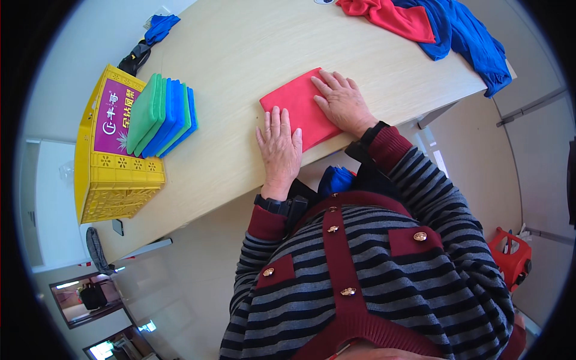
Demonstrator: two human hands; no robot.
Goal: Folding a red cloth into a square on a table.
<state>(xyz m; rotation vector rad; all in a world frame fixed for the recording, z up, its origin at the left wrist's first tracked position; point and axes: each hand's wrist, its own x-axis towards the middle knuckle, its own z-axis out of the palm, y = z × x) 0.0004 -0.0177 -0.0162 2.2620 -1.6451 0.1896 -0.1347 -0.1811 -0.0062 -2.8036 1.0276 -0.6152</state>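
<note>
Plainly, the right hand (342, 102) lies flat, palm down, its fingers a little apart and its thumb reaching inward, on the right-hand part of a folded red cloth (294, 99). The left hand (279, 147) is flat too, fingers stretched and nearly side by side with the thumb standing off, and it covers the cloth's near left edge; neither hand pinches or grips anything. The cloth thus sits between and under the two hands, on a pale wooden table (222, 90), close to the edge nearest the person. Just behind the hands, dark bands circle both wrists, below the maroon cuffs of a striped, buttoned garment (366, 240). Below the table edge, between the forearms, a bundle of blue fabric (336, 180) shows in part. To the left of the left hand, well apart from it, rises a stack of green and blue folded cloths (165, 117), just beside a yellow crate (120, 186) with a purple panel. Nearer the person than the crate, far left of that hand, lies a phone (118, 227). Beyond the right hand and to its right, loose red fabric (396, 21) and blue fabric (474, 42) lie heaped, the blue hanging over the table's end. Far left, beyond the left hand, is a small blue bundle (161, 28).
</note>
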